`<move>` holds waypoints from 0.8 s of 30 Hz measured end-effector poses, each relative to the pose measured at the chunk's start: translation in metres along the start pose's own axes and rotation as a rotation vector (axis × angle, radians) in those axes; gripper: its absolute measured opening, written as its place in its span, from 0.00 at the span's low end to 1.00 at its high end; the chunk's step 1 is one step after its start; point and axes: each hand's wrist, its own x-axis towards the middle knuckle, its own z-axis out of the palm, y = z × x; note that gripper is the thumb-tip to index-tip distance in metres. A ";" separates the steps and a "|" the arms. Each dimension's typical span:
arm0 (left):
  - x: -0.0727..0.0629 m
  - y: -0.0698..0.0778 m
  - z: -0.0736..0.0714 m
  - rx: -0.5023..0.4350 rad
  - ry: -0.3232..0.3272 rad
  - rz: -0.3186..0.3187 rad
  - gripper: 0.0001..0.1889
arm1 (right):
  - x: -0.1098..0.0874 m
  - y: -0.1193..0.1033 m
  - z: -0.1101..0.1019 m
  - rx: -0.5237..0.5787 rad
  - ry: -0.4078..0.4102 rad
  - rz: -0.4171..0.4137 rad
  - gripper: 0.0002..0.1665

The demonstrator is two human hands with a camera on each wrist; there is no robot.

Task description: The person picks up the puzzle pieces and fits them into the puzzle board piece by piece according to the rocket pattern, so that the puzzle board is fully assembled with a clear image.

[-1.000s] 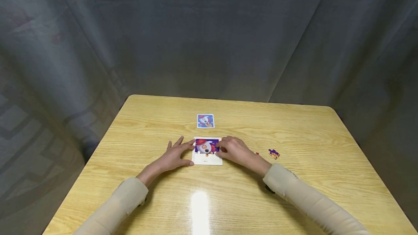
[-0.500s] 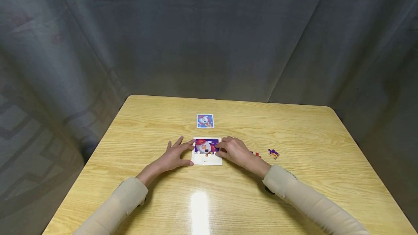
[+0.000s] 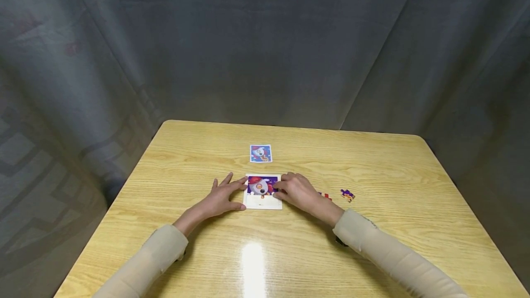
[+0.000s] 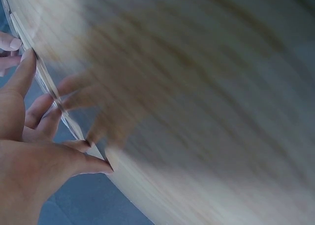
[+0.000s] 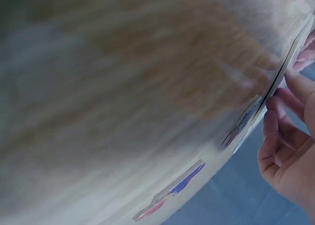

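A white-framed jigsaw puzzle board (image 3: 265,203) lies on the table between the hands. Purple, red and white pieces showing a cartoon dog (image 3: 259,186) fill its upper part, above a bare pale strip. My left hand (image 3: 219,199) has its fingers spread, with index finger and thumb touching the board's left side. At the right side, my right hand (image 3: 299,192) has curled fingers and thumb about a purple-and-red puzzle piece (image 3: 271,188), partly hidden by the fingertips. In the right wrist view the right hand (image 5: 290,141) is at the board's edge.
A small picture card (image 3: 261,153) of the same dog lies behind the board. To the right are a loose purple-and-orange piece (image 3: 347,195) and red-and-purple pieces (image 3: 327,197), partly behind the right wrist. Grey curtains (image 3: 256,59) stand beyond the wooden table (image 3: 198,151).
The red-and-purple pieces beside the right wrist show a little more than a second ago. Both hands and the board stay almost still.
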 end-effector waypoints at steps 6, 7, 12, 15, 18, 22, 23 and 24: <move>0.001 -0.001 0.002 0.005 0.003 0.006 0.30 | -0.001 0.000 -0.002 0.008 -0.001 0.029 0.15; 0.001 -0.001 0.002 0.006 0.004 0.008 0.30 | -0.001 0.000 -0.004 0.016 0.005 0.046 0.15; 0.001 -0.001 0.001 0.006 0.000 0.008 0.30 | -0.006 0.005 -0.016 0.085 0.031 0.199 0.14; 0.001 -0.001 0.001 0.005 -0.003 0.007 0.30 | -0.013 0.011 -0.024 0.130 0.032 0.302 0.14; 0.001 -0.002 0.001 0.009 0.002 0.005 0.30 | -0.023 0.016 -0.031 0.163 0.049 0.381 0.15; 0.001 -0.002 0.001 0.005 0.007 0.006 0.30 | -0.036 0.019 -0.035 0.162 0.070 0.422 0.17; 0.001 -0.002 0.001 0.002 0.008 0.006 0.30 | -0.040 0.018 -0.036 0.157 0.071 0.425 0.18; 0.001 -0.002 0.001 0.000 0.007 0.007 0.30 | -0.043 0.016 -0.036 0.152 0.068 0.431 0.19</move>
